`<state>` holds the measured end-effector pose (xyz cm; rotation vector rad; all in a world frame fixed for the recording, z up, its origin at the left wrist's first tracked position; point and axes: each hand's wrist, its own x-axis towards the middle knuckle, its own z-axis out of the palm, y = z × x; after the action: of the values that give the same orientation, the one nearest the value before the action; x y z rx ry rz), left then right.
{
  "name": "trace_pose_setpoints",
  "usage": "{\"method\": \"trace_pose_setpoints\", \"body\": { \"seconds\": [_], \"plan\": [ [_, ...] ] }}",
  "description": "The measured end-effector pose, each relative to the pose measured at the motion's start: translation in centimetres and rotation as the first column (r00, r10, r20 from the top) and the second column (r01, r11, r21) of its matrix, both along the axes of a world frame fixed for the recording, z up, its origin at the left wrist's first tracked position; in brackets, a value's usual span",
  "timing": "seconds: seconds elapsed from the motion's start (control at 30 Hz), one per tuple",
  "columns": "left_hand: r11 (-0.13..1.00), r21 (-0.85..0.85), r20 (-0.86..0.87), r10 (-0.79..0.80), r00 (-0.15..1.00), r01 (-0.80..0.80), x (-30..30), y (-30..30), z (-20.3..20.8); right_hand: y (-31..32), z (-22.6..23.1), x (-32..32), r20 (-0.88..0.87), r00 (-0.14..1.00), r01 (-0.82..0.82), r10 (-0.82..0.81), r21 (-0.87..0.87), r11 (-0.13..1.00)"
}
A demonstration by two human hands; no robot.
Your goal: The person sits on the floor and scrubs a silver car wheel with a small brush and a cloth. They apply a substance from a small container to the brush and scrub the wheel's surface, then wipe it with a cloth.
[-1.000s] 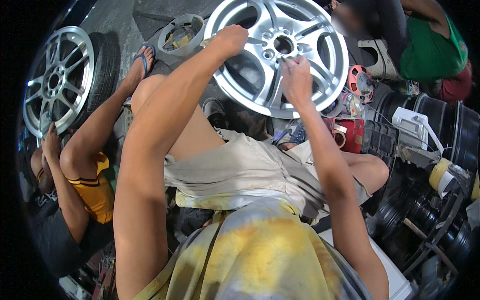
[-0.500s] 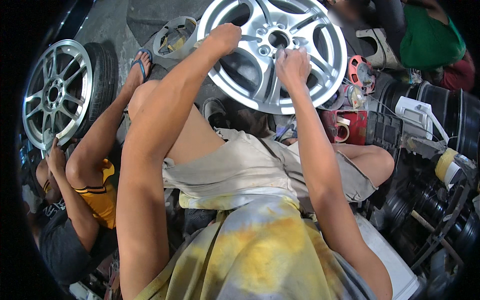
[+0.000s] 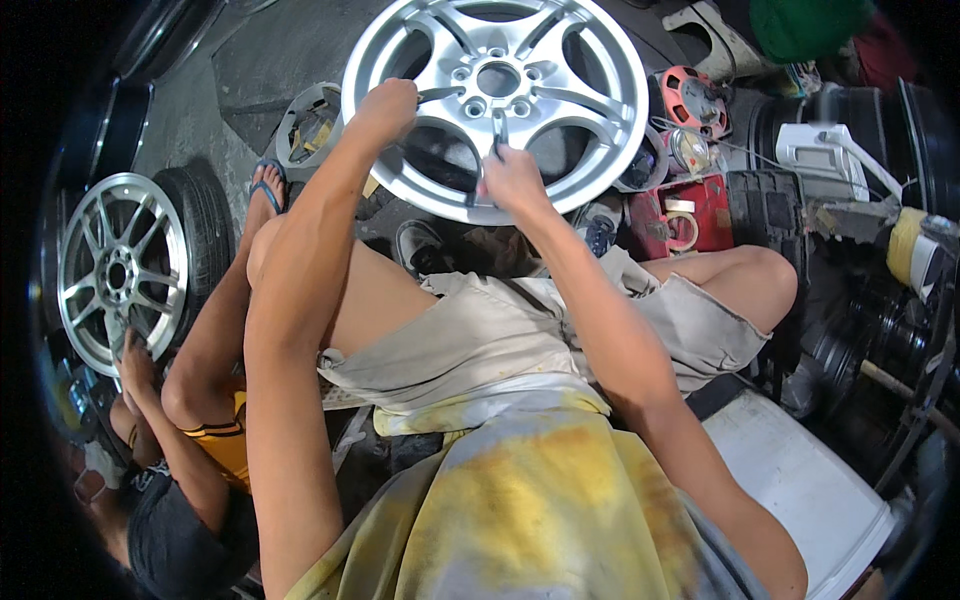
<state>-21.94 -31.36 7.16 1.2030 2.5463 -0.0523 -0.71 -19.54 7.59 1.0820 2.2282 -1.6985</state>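
A silver multi-spoke alloy wheel rim [image 3: 590, 100] lies tilted in front of my knees, with no tyre on it. My left hand [image 3: 384, 112] is closed at its left side, over the outer lip and the end of a spoke; the fingertips are hidden. On the near spoke, below the centre hole, my right hand [image 3: 513, 180] is closed with its fingers bent down. A small reddish patch shows beside those fingers, but I cannot make out what they hold.
At left, a co-worker's hand [image 3: 138, 365] touches another spoked rim [image 3: 125, 270], beside a black tyre [image 3: 195, 235]. A cut-open white container [image 3: 308, 125] stands near the co-worker's sandalled foot. Rightward are a red box [image 3: 705, 220], tape roll [image 3: 682, 230] and white flat panel [image 3: 790, 490].
My right hand has moved from near the centre hole down along the near spoke. My left hand stays at the rim's left side. The whole view has shifted.
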Motion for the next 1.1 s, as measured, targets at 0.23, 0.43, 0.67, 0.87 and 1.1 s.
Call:
{"method": "trace_pose_setpoints", "body": {
  "seconds": [0.23, 0.43, 0.67, 0.87, 1.1],
  "plan": [
    [0.998, 0.053, -0.013, 0.033, 0.999, -0.032, -0.7, -0.8, -0.7, -2.3, 1.0, 3.3, 0.005, 0.999, -0.054, 0.054, -0.038, 0.998],
    [0.999, 0.044, 0.004, 0.018, 1.0, -0.018, -1.4, -0.3, -2.2, -0.5, -0.7, -1.5, 0.013, 0.999, 0.046, -0.045, -0.071, 0.996],
    [0.999, 0.002, 0.018, 0.05, 0.999, -0.05, -1.4, 0.1, -1.5, -1.6, -0.4, 1.0, -0.065, 0.985, 0.132, -0.16, -0.315, 0.94],
    [0.998, 0.0, -0.058, -0.07, 0.996, 0.07, -2.7, -1.9, -3.3, -3.5, 1.3, 1.5, -0.015, 0.99, 0.127, -0.139, -0.335, 0.934],
    [0.994, 0.0, -0.044, -0.109, 0.993, 0.109, -2.0, 0.0, -1.7, -1.4, -1.0, -2.4, 0.053, 0.981, 0.195, -0.187, -0.245, 0.95]
  ]
}}
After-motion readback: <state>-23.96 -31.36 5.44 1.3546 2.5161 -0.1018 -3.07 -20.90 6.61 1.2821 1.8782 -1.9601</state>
